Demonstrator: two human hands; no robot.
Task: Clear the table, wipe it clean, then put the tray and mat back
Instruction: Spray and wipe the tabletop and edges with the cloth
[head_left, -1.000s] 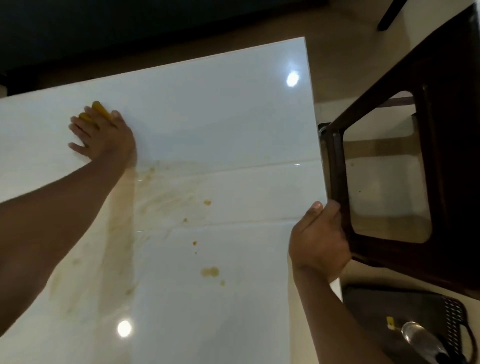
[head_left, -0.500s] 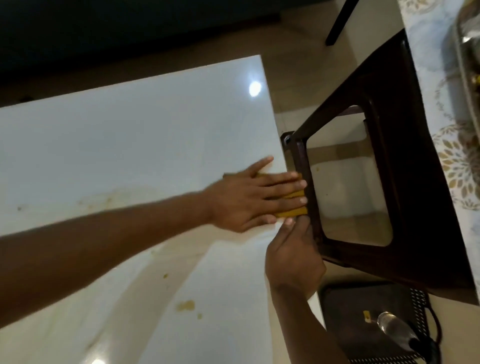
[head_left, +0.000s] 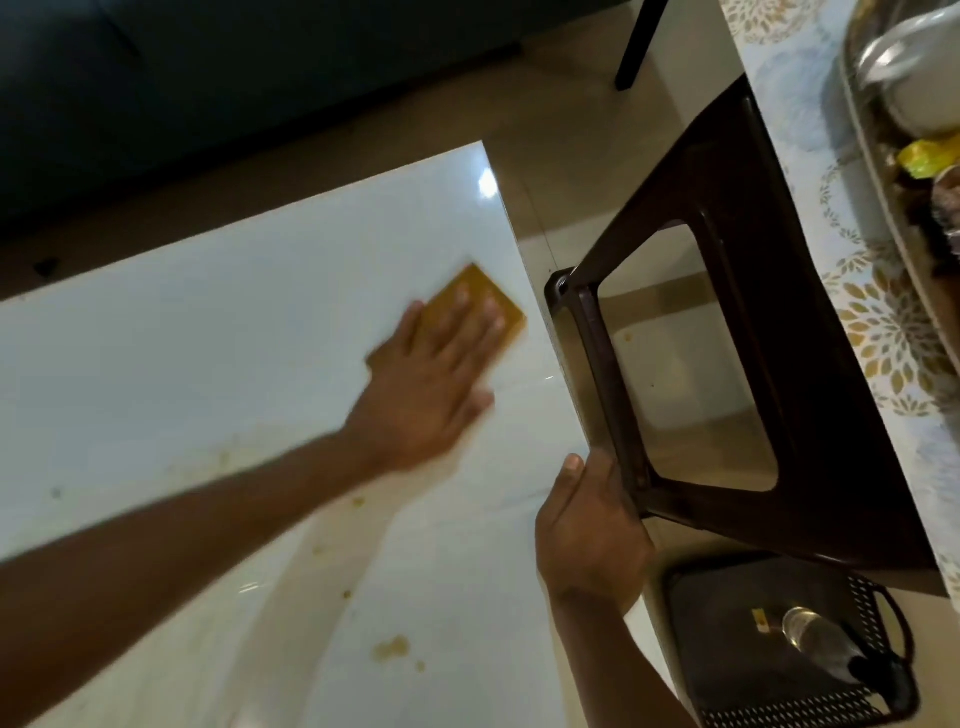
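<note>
A glossy white table (head_left: 218, 364) fills the left and middle of the view, with brown smears and a spot (head_left: 392, 648) on its near part. My left hand (head_left: 431, 384) lies flat, fingers straight, pressing a yellow-brown sponge cloth (head_left: 480, 293) onto the table near its right edge. My right hand (head_left: 589, 525) holds the table's right edge, thumb on top, fingers curled over the side. A patterned mat (head_left: 878, 322) with a steel tray (head_left: 893, 171) of dishes lies at the far right.
A dark brown plastic stool (head_left: 769, 332) stands right beside the table's right edge. Below it on the floor sits a black perforated basket (head_left: 779, 670) with a glass bottle (head_left: 821, 642) in it. A dark sofa runs along the top.
My left hand swept the sponge from the table's far left to the right edge, then moved it a little farther up along that edge. My right hand stayed on the edge.
</note>
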